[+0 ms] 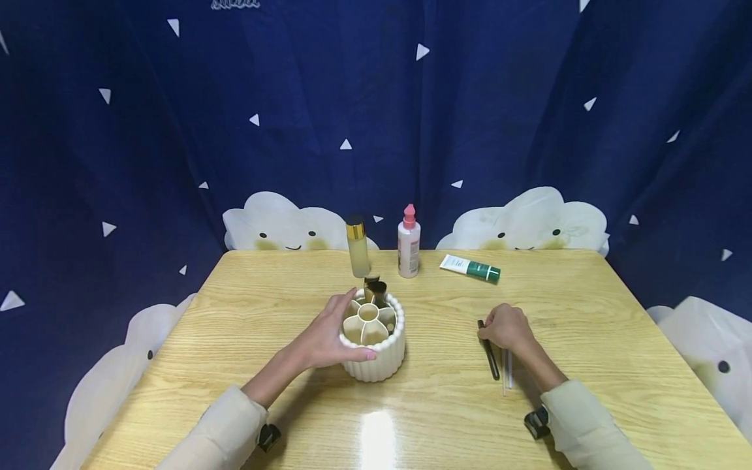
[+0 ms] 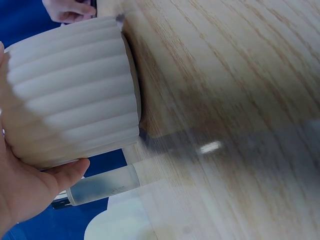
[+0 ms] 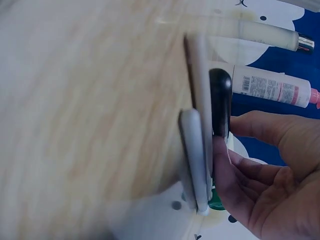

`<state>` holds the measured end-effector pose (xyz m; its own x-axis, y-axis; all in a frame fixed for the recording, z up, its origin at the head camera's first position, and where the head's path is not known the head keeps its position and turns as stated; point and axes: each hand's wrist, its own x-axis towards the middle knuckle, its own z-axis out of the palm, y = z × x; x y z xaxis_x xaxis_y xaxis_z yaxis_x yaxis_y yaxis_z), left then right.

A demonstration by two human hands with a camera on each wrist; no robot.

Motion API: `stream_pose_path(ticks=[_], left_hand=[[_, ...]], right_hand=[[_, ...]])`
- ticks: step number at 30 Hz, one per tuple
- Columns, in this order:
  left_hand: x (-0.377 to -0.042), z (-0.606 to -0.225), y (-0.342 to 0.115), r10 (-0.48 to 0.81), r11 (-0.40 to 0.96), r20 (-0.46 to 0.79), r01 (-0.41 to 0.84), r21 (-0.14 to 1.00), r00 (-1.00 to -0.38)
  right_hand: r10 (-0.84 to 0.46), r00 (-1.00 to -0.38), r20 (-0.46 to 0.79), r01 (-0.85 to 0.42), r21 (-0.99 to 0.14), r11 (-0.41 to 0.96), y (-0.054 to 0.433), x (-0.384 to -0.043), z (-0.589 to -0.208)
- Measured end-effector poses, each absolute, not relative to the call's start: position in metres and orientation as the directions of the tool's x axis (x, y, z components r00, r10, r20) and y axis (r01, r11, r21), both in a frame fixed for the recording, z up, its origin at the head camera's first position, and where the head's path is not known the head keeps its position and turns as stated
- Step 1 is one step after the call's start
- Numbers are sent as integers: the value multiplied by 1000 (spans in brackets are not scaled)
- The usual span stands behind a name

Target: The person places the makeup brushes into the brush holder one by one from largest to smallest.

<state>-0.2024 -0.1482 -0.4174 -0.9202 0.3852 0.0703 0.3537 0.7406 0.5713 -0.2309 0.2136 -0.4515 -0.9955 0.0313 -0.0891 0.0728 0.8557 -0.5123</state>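
My left hand (image 1: 326, 336) grips a cream ribbed organizer pot (image 1: 382, 360) by its left side, thumb in front and fingers over the back rim. Several petal-shaped compartments surround a round centre one. Makeup brushes (image 1: 377, 288) with dark bristles stand in its rear part. On the right of the table, my right hand (image 1: 508, 328) pinches a slim black pen-like stick (image 1: 491, 358) near its far end. Two thin pale sticks (image 3: 194, 150) lie beside it, partly hidden under the hand in the head view; their kind is unclear.
Behind the pot stand a gold-collared bottle (image 1: 359, 256) with pale liquid and a white bottle (image 1: 408, 251) with a pink top. A white and green tube (image 1: 470, 267) lies at the back right. A dark blue curtain (image 1: 376, 98) hangs behind the wooden table (image 1: 282, 287).
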Motion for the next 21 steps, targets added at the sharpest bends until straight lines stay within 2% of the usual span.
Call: stream_pose_path(ticks=[7, 14, 21], left_hand=[[-203, -418, -148, 388, 741, 71, 357, 568, -919], [-202, -416, -148, 375, 743, 69, 345, 573, -924], [-203, -418, -148, 380, 743, 66, 347, 572, -923]], right_hand=[[-12, -995, -103, 49, -570, 820, 215, -229, -448], [-12, -992, -129, 77, -664, 744, 201, -222, -432], [-53, -997, -54, 6, -754, 657, 185, -218, -416]])
